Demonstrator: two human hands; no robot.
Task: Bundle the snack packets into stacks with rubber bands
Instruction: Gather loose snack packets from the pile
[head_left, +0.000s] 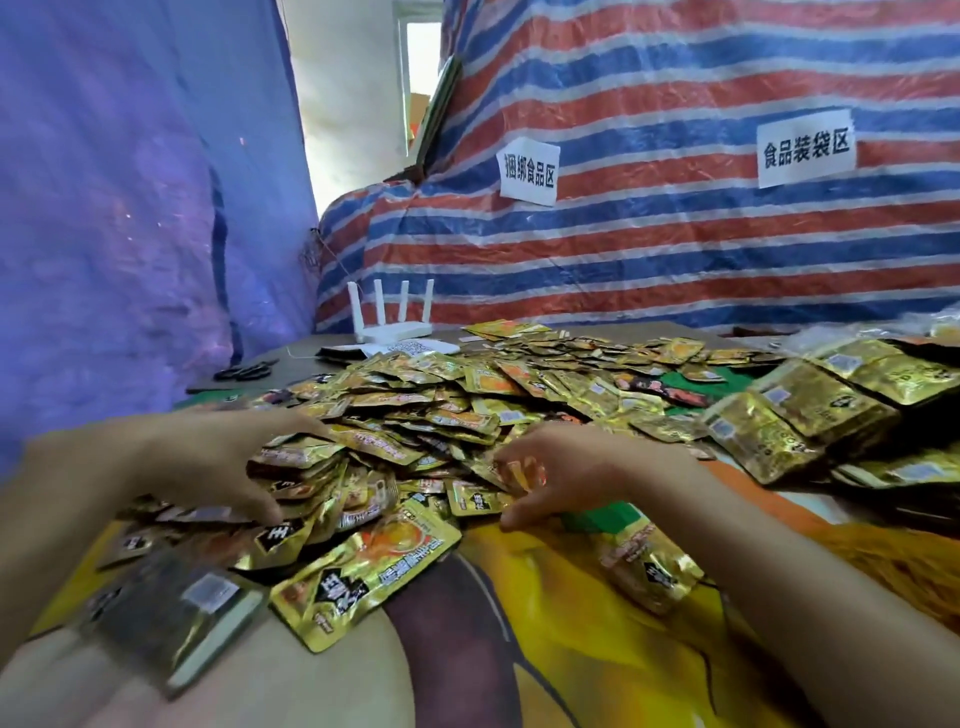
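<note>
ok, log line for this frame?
phase: gathering | left hand: holds packet stack | right hand: pinches packet at pile | bundles: right side

1 wide-angle view, worn on the person's head, faces forward and down over the desk (545, 613). The left grip (208, 457) and right grip (566, 478) sit close under the lens among the snack packets (441, 405); the striped tarpaulin (649, 249) rises farther off, its lines bowed toward the edges.
</note>
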